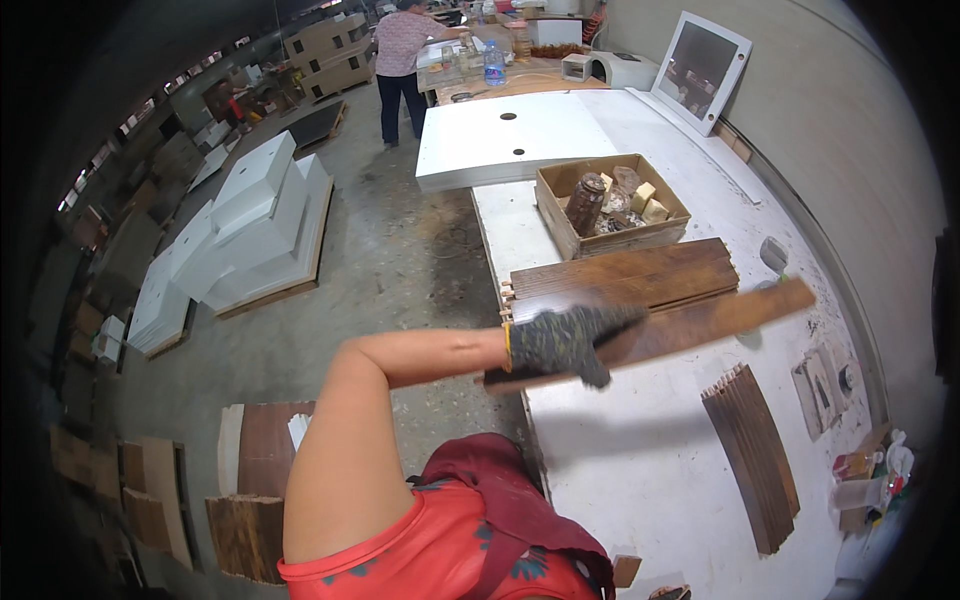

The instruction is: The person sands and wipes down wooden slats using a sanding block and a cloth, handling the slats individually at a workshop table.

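My left hand [572, 342], in a dark camouflage-patterned glove with a yellow cuff, grips a long brown wooden board [715, 325]. Its fingers lie over the board's top face and the thumb is at the near edge. The board slants up to the right above the white table [620, 450], casting a shadow there. Just beyond it lies a row of dark brown wooden strips [625, 275] side by side. Another stack of brown strips [752, 455] rests on the table nearer to me at the right. My right hand does not show.
A wooden box [612, 240] holding a brown jar and pale blocks stands past the strips. Behind it lie white panels [515, 135]. A framed pane [700, 70] leans on the wall. White panels [250, 215] are stacked on the floor at left. A person [405, 60] stands at the far bench.
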Demonstrator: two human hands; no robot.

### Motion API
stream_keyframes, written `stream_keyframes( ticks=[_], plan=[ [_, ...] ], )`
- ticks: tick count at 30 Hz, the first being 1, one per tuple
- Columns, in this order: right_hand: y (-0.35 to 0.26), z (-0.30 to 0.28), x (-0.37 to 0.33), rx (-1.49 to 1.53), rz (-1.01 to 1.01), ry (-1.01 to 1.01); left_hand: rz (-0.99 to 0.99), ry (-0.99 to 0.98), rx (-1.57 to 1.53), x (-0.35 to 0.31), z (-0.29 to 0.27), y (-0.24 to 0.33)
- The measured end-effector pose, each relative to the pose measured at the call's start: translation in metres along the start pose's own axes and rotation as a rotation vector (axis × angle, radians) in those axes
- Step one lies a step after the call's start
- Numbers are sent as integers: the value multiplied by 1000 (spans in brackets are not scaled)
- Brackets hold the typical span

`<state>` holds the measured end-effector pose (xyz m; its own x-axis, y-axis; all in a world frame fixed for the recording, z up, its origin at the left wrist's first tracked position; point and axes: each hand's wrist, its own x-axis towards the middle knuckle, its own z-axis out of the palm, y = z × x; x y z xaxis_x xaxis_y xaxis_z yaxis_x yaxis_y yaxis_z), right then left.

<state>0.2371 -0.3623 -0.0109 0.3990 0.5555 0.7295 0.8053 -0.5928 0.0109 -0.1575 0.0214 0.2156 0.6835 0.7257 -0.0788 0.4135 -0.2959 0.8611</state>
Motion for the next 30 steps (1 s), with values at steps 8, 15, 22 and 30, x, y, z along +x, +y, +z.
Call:
stream_keyframes(
  ticks=[8,15,22,30],
  plan=[
    [21,69,-28,-65,88,-119,-53,282,191,-8,-101,-55],
    [5,27,-10,-85,480,-287,34,155,443,71,-108,-106],
    [4,20,-7,-111,441,-341,13,188,593,90,-90,-129],
    [2,23,-5,-54,417,-316,28,159,224,95,-88,-147]
  ],
)
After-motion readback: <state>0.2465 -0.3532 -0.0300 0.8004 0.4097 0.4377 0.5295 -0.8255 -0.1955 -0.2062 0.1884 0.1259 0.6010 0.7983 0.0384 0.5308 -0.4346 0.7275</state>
